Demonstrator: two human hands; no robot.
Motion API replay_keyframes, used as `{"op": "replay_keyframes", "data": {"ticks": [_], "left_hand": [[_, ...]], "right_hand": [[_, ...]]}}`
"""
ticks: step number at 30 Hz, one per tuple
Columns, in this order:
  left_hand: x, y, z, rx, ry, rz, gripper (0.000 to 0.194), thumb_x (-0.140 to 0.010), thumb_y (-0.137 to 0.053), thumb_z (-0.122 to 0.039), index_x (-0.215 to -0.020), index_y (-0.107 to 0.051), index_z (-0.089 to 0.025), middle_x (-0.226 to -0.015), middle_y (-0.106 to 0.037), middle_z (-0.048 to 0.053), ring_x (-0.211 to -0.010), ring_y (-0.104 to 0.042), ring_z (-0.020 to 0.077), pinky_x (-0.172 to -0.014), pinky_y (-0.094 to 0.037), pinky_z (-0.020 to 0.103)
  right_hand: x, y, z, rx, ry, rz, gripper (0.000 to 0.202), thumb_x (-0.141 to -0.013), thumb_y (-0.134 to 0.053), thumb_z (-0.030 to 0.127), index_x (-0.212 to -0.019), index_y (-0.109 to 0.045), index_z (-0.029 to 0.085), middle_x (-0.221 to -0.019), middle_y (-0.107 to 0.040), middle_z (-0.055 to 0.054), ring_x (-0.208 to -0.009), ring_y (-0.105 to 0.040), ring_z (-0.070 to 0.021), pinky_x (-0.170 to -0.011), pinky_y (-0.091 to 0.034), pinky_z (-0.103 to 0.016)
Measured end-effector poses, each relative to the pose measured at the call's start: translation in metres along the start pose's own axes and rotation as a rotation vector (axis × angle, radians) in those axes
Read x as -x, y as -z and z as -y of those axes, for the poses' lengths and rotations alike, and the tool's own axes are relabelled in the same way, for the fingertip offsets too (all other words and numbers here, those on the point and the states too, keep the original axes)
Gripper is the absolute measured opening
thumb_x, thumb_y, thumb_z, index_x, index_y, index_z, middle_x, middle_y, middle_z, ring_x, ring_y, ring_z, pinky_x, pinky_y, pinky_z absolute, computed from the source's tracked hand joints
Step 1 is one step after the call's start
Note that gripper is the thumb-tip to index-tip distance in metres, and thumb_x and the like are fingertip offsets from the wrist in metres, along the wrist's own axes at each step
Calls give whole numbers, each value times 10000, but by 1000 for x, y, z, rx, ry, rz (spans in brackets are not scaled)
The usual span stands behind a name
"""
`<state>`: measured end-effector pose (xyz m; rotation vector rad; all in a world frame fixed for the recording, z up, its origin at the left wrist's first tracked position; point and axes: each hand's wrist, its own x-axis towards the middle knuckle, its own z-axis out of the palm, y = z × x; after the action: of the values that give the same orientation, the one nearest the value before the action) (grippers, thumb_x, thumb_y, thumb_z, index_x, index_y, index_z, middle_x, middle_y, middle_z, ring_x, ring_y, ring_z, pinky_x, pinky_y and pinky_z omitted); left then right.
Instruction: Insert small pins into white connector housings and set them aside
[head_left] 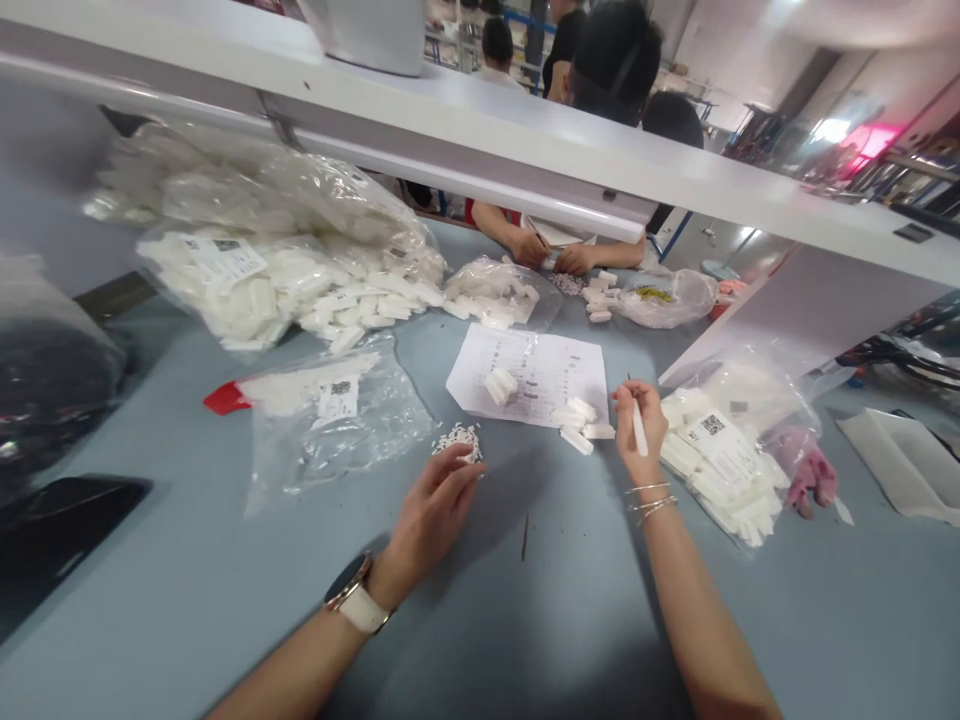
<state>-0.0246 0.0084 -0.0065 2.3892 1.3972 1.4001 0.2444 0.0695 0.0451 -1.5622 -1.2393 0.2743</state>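
My left hand (439, 495), with a watch on its wrist, reaches to the near edge of a pile of small white pieces (456, 436). Its thumb and fingers are drawn together; whether a piece is between them is too small to see. My right hand (643, 418) is raised at the right edge of a printed sheet (536, 350), closed around a white pen-like tool (639, 432) with a thin dark tip. Several white oblong blocks (576, 438) lie left of that hand, on and beside the sheet's lower corner. A few more blocks (500, 385) stand together on the paper.
Large clear bags of white blocks (262, 280) fill the back left. Nearer lies a flat plastic bag (337, 420) with a red corner. Another filled bag (724, 460) and a pink item (810, 470) are right. A co-worker's hands (555, 255) work beneath the white shelf (525, 130).
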Motion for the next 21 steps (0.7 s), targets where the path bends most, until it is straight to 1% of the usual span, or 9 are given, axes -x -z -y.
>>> {"op": "replay_keyframes", "data": {"ticks": [2, 4, 7, 8, 10, 11, 14, 17, 21], "left_hand": [[0, -1, 0, 0, 18, -12, 186, -878, -456, -99, -957, -557, -233, -1088, -565, 55, -867, -645, 136, -755, -567, 267], [-1, 0, -1, 4, 30, 1, 235, -874, -442, -82, -1015, -544, -240, -1179, -527, 72, -1054, -593, 184, -854, -549, 328], [-3, 2, -4, 2, 51, 36, 288, -865, -458, -96, -1106, -498, -249, -1374, -381, 103, -1257, -440, 251, -949, -504, 407], [-4, 3, -5, 4, 53, 43, 306, -860, -468, -100, -1127, -483, -250, -1400, -349, 111, -1285, -406, 264, -967, -490, 427], [-5, 4, -6, 10, 57, 35, 341, -852, -481, -105, -1151, -463, -268, -1409, -339, 111, -1299, -384, 275, -977, -481, 456], [-5, 4, -6, 12, 59, 28, 353, -847, -490, -106, -1155, -462, -277, -1404, -350, 109, -1294, -390, 278, -972, -483, 467], [-5, 3, -5, 4, 57, -3, 353, -833, -500, -94, -1138, -482, -271, -1377, -393, 120, -1267, -422, 290, -949, -493, 480], [-6, 2, -4, -33, 31, -15, 314, -830, -499, -85, -1106, -499, -236, -1347, -417, 138, -1243, -444, 290, -943, -490, 477], [-7, 3, -4, -62, -6, -1, 265, -834, -502, -81, -1072, -506, -196, -1292, -454, 149, -1222, -454, 284, -947, -478, 478]], "right_hand": [[4, -8, 5, -28, 20, 87, 270, -848, -465, 454, -864, -572, 206, -678, -648, 4, -573, -586, -149, -598, -430, -261], [7, -21, 11, 9, 52, 246, 276, -855, -452, 448, -780, -578, 214, -620, -637, 9, -532, -580, -152, -569, -420, -259], [10, -51, 22, 122, 214, 439, 227, -827, -530, 420, -722, -585, 227, -665, -659, -5, -598, -599, -165, -593, -405, -260], [10, -63, 26, 146, 268, 470, 205, -812, -564, 408, -717, -581, 227, -697, -665, -12, -638, -602, -168, -610, -406, -259], [7, -85, 31, 212, 328, 528, 179, -769, -630, 378, -702, -570, 222, -680, -646, -10, -652, -587, -167, -613, -393, -252], [4, -96, 33, 258, 326, 546, 159, -759, -640, 349, -711, -568, 216, -666, -635, -8, -640, -576, -164, -609, -384, -252], [-6, -119, 35, 370, 233, 598, 112, -739, -649, 269, -752, -565, 196, -690, -641, -18, -654, -578, -168, -610, -377, -254], [-17, -130, 33, 391, 203, 656, 110, -691, -660, 172, -709, -552, 185, -732, -667, -36, -703, -605, -184, -641, -397, -261], [-25, -126, 27, 350, 186, 649, 156, -673, -659, 156, -666, -508, 194, -781, -696, -39, -743, -637, -187, -693, -436, -271]]}}
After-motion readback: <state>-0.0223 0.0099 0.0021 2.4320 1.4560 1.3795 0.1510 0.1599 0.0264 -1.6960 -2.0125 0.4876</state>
